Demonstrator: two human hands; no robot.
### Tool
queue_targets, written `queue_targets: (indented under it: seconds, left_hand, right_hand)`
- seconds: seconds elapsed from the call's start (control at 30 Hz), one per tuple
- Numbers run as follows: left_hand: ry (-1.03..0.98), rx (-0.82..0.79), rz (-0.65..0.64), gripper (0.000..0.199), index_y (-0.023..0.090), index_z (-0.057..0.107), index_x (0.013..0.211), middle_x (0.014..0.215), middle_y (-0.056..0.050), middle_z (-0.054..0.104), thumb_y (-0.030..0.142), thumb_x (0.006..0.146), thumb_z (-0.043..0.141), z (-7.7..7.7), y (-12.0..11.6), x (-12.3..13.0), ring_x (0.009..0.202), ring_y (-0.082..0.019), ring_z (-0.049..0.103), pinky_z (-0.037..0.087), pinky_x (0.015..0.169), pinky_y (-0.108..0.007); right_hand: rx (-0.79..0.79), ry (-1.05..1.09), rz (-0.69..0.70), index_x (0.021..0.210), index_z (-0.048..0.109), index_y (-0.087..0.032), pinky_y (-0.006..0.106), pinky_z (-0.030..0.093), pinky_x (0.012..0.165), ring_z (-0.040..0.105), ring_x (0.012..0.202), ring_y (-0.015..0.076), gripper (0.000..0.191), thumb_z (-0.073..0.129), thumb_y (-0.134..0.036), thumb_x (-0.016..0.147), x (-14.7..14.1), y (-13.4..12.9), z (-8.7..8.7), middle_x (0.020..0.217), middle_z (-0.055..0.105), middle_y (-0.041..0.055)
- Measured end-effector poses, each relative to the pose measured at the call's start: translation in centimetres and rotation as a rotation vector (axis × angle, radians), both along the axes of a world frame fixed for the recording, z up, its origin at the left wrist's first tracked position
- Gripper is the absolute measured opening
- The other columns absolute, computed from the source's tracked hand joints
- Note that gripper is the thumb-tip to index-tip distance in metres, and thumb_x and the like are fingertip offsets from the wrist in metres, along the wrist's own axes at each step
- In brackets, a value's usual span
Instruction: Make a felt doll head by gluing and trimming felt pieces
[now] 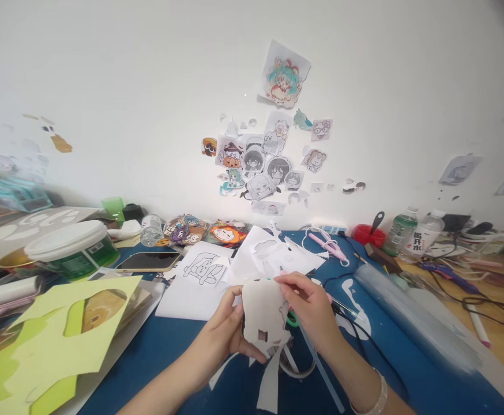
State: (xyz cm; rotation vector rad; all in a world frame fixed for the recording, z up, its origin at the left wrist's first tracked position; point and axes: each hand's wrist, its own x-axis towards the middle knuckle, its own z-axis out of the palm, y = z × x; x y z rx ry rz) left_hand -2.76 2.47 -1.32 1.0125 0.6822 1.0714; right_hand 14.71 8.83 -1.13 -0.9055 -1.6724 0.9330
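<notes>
Two hands meet at one pale cutout (258, 305), which is nearer the wearer than the line drawing (204, 268) and to its right. It looks like thin card or paper: probably very light, stiff enough to keep its shape, yet easily creased or torn at its uneven lower edge. The left hand (226, 328) pinches its left side; the right hand (306, 302) has its fingertips at the upper right edge, though I cannot tell whether they grip. The broad side margins seem the safest hold, with light pressure. Pale strips (270, 383) also lie nearer than the drawing; a phone (148, 261) lies to the drawing's left.
</notes>
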Motion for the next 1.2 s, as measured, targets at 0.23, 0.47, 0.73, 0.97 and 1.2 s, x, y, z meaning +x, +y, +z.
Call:
queue_targets:
  seconds: [0.23,0.47,0.73,0.97,1.2]
  left_hand:
    - [-0.09,-0.077,0.043,0.047,0.031,0.026,0.133,0.128,-0.014,0.042,0.043,0.089,0.038,0.5,-0.4,0.2,0.091,-0.027,0.059,0.054,0.069,-0.048]
    - [-0.097,-0.063,0.022,0.037,0.031,0.035,0.127,0.125,-0.011,0.043,0.036,0.091,0.037,0.4,-0.4,0.1,0.093,-0.026,0.057,0.053,0.071,-0.046]
    - [-0.14,-0.08,0.034,0.037,0.033,0.04,0.126,0.128,-0.01,0.042,0.04,0.089,0.041,0.3,-0.6,0.4,0.103,-0.028,0.052,0.047,0.081,-0.049]
    - [-0.174,-0.084,0.042,0.036,0.03,0.042,0.126,0.127,-0.01,0.045,0.038,0.09,0.039,0.0,-0.6,0.9,0.105,-0.026,0.05,0.044,0.083,-0.046]
    - [-0.193,-0.117,0.067,0.035,0.029,0.043,0.124,0.125,-0.009,0.048,0.038,0.09,0.041,-0.1,-0.9,1.4,0.105,-0.025,0.051,0.044,0.083,-0.041]
  right_hand:
    - [0.044,-0.03,-0.017,0.086,0.068,-0.021,0.031,0.049,0.071,0.058,0.091,0.0224,0.018,0.052,-0.029,0.082,-0.4,-0.4,-0.1,0.088,0.064,0.0061]
    - [0.087,-0.005,-0.033,0.084,0.067,-0.02,0.029,0.048,0.065,0.058,0.085,0.0213,0.018,0.05,-0.028,0.083,-0.7,-0.9,0.0,0.084,0.062,0.006]
    - [0.108,0.054,-0.086,0.09,0.062,-0.021,0.032,0.047,0.076,0.054,0.096,0.022,0.015,0.051,-0.028,0.084,-1.4,-1.7,-0.7,0.096,0.059,0.0065]
    - [0.015,0.058,-0.096,0.094,0.057,-0.021,0.032,0.042,0.086,0.055,0.097,0.0197,0.016,0.046,-0.03,0.086,-1.8,-2.4,-0.9,0.095,0.062,0.0032]
    - [0.003,0.033,-0.103,0.094,0.057,-0.022,0.029,0.043,0.083,0.056,0.095,0.0177,0.016,0.044,-0.027,0.087,-2.0,-2.5,-1.0,0.095,0.063,0.0019]
